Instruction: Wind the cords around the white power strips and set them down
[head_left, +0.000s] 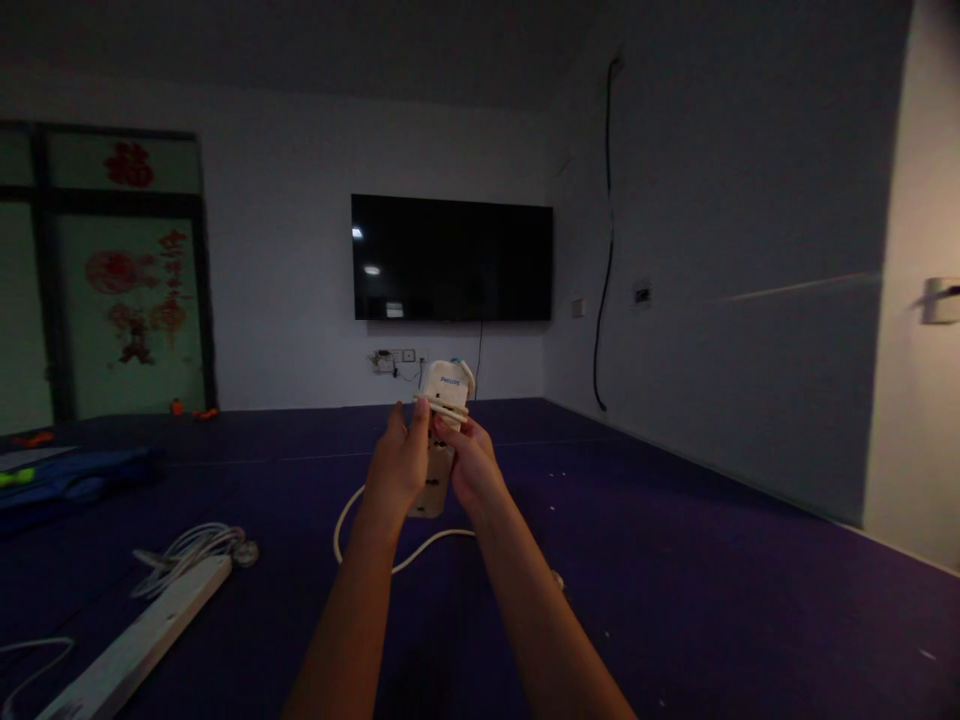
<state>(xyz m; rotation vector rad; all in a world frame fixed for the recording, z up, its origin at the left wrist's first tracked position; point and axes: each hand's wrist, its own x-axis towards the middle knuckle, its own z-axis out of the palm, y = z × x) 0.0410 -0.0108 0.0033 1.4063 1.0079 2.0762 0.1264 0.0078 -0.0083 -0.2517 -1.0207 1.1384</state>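
A white power strip (448,381) with a Philips label is held up in front of me, its sockets facing my way. My left hand (401,455) closes round its left side, thumb along the front edge. On the right side, my right hand (471,455) grips it too, thumb pressed near the cord that crosses the front. The strip's white cord (420,552) passes round the strip's upper part and hangs in a loose loop below. My palms hide part of the sockets.
Another white power strip (146,635) with a coiled cord (199,548) lies at lower left on the purple floor (712,600). Blue cloth (82,475) lies farther left. A television (452,258) hangs on the far wall; a black cable (606,250) runs down the right wall.
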